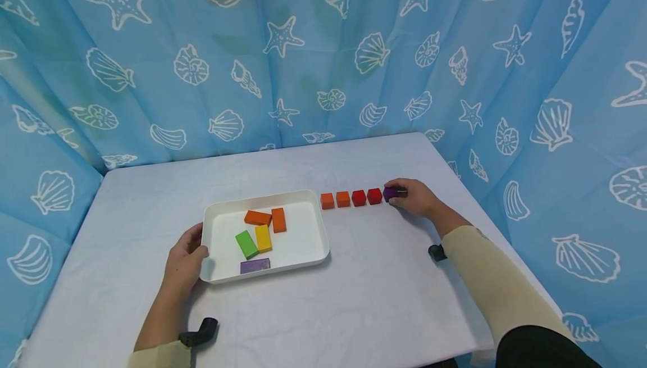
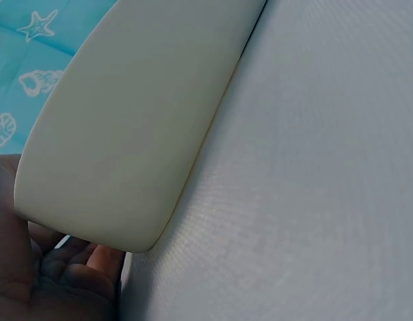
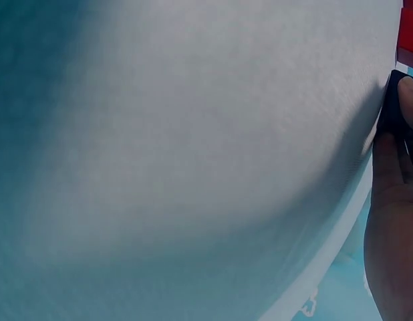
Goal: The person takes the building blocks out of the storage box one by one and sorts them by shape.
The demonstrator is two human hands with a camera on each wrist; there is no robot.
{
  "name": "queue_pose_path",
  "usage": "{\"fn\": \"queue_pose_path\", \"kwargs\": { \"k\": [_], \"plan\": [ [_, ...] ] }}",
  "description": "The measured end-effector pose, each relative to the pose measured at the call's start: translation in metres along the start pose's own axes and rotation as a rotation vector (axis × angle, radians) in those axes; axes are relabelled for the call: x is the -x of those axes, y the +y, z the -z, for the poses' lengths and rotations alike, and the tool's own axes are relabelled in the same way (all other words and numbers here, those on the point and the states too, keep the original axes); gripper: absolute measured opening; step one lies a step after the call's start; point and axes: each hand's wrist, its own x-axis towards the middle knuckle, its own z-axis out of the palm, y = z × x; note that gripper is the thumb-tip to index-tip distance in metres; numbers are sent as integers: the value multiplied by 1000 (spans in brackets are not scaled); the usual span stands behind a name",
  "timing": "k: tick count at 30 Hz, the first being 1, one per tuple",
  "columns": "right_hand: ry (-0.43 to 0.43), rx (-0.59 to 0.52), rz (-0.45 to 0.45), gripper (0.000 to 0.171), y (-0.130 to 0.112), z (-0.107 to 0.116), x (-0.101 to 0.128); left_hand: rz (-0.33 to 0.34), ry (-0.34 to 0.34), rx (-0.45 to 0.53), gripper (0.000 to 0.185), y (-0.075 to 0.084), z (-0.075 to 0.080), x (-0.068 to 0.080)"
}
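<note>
At the right end of a row of small blocks, my right hand (image 1: 415, 197) pinches a dark purple block (image 1: 388, 194) between thumb and fingers. To its left stand two red blocks (image 1: 374, 196) and two orange blocks (image 1: 327, 201), spaced slightly apart. In the right wrist view the dark block (image 3: 392, 107) shows at the right edge, below a red block (image 3: 410, 32). My left hand (image 1: 184, 258) grips the left end of a white tray (image 1: 303, 244); the left wrist view shows the tray's outer wall (image 2: 126, 134) against the hand.
Inside the tray lie two orange blocks (image 1: 279, 220), a yellow block (image 1: 263, 238), a green block (image 1: 246, 244) and a light purple block (image 1: 255, 266). A white cloth (image 1: 313, 323) covers the table. Behind and beside it hangs a blue curtain (image 1: 303, 76) with shell prints.
</note>
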Motion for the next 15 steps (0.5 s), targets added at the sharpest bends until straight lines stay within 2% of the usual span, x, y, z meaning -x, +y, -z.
{"fn": "queue_pose_path", "kwargs": {
  "k": [4, 11, 15],
  "plan": [
    [-4, -6, 4, 57, 1, -2, 1, 1, -1, -3, 70, -1, 0, 1],
    [-10, -8, 26, 104, -5, -3, 2, -22, -1, -4, 70, -2, 0, 1],
    [-9, 26, 13, 114, -10, -2, 1, -32, 6, -2, 70, -2, 0, 0]
  ]
}}
